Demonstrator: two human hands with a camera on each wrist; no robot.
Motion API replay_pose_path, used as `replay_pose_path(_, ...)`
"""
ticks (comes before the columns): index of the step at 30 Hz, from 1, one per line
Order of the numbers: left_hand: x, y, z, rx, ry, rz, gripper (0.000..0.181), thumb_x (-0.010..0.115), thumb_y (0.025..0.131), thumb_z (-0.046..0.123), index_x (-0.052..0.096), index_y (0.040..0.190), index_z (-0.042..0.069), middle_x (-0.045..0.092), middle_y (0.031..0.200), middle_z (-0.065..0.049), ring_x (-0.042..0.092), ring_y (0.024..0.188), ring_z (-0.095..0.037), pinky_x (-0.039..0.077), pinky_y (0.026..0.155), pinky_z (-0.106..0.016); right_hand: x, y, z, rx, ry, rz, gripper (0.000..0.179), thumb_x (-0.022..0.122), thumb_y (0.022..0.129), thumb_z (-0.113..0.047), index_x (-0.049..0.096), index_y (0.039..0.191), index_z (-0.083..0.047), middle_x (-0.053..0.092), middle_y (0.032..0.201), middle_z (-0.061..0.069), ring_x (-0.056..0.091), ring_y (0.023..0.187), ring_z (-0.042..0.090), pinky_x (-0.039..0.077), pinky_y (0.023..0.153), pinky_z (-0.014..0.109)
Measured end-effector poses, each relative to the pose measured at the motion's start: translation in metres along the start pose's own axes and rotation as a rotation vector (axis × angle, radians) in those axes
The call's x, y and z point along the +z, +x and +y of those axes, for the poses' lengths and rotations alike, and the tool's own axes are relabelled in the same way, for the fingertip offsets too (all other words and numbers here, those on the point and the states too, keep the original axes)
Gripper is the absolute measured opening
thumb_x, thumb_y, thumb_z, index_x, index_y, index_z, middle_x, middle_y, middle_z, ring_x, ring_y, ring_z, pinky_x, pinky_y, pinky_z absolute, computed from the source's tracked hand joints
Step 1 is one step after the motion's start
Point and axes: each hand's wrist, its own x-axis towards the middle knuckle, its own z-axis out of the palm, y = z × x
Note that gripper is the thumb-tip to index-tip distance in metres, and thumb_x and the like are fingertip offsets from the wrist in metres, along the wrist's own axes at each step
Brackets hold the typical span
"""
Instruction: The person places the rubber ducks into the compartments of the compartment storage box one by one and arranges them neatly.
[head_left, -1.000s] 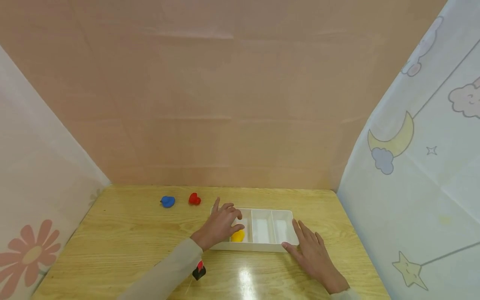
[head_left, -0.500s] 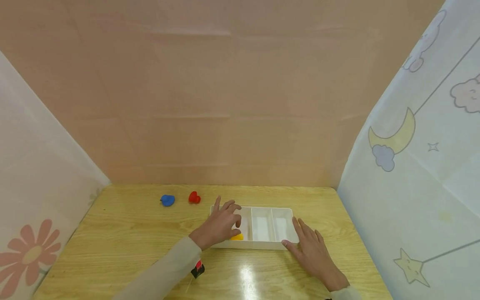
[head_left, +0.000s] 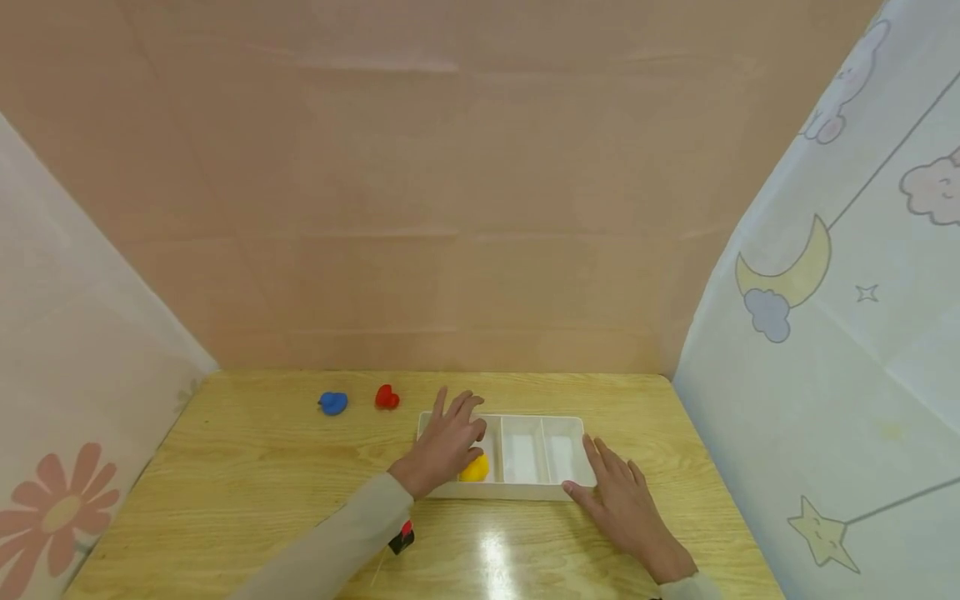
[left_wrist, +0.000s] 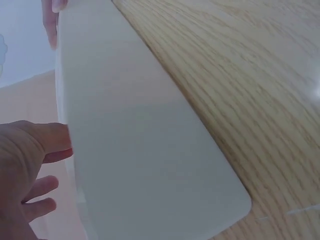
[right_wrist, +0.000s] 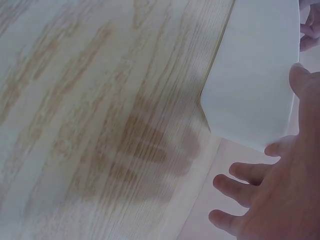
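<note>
The left hand's (head_left: 446, 437) thumb and forefinger bend toward each other above a yellow piece (head_left: 474, 470), its other fingers spread; whether they pinch it or only hover over it cannot be told. The right hand (head_left: 630, 518) is spread and loose, thumb at the near rim, forefinger against the right end of the white tray (head_left: 510, 492); the right wrist view shows its remaining fingers free of the tray.

The yellow piece sits low in a compartment left of the tray's middle, in the lower centre of the head view. It looks small, rounded and light, perhaps smooth enough to slip; thumb and forefinger across its sides should suit it better than a palm grasp. The tray seems stiff, thin-walled plastic, likely to slide if nudged, so its rim or right end is the place to steady it.

Farther out, a blue piece (head_left: 333, 403) and a red heart-shaped piece (head_left: 386, 397) lie left of centre, beyond the tray; a black-and-red item (head_left: 402, 537) shows beside the left sleeve (head_left: 341, 542), bottom centre.
</note>
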Motion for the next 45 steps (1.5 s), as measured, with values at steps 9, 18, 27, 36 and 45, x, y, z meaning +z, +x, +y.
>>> replay_pose_path(9,-0.002,0.005,-0.006,-0.050,-0.040,0.015,0.022,0.086,0.091,0.034,0.070,0.086,0.020,0.061,0.147,-0.010,0.051,0.148,-0.038,0.029,0.124,-0.076,0.002,0.001,0.000,-0.005,0.001,0.009,0.082,0.057,0.107,-0.054,0.031,0.167,-0.004,0.044,0.165,0.029,0.048,0.148,0.051,0.032,0.115,0.078)
replay_pose_path(18,-0.002,0.001,-0.001,-0.015,-0.083,-0.101,0.013,0.086,0.092,0.028,0.081,0.099,0.018,0.057,0.154,-0.014,0.046,0.152,-0.042,0.030,0.123,-0.076,0.007,-0.001,0.003,0.013,0.013,-0.004,0.082,0.058,0.106,-0.055,0.031,0.167,-0.006,0.044,0.166,0.027,0.047,0.149,0.050,0.031,0.116,0.078)
replay_pose_path(27,-0.003,0.005,-0.003,-0.070,-0.050,-0.142,0.014,0.083,0.093,0.017,0.084,0.106,0.013,0.055,0.157,-0.019,0.042,0.154,-0.046,0.032,0.122,-0.077,0.006,-0.002,0.004,0.013,0.013,0.003,0.082,0.058,0.106,-0.055,0.032,0.167,-0.006,0.045,0.165,0.026,0.048,0.149,0.049,0.033,0.116,0.077)
replay_pose_path(36,0.004,0.010,0.001,-0.124,0.012,-0.151,0.025,0.086,0.091,0.036,0.078,0.086,0.013,0.057,0.154,-0.017,0.043,0.154,-0.043,0.032,0.124,-0.073,0.001,-0.001,0.000,0.000,0.010,0.014,0.081,0.058,0.107,-0.054,0.033,0.167,-0.005,0.047,0.163,0.027,0.050,0.147,0.049,0.035,0.114,0.078)
replay_pose_path(45,0.010,0.011,0.007,-0.145,0.013,-0.176,0.042,0.081,0.090,0.055,0.072,0.071,0.018,0.060,0.153,-0.014,0.044,0.154,-0.040,0.029,0.127,-0.071,0.002,-0.002,0.002,0.012,0.011,0.005,0.082,0.058,0.106,-0.055,0.033,0.167,-0.006,0.047,0.164,0.025,0.049,0.148,0.049,0.034,0.115,0.077)
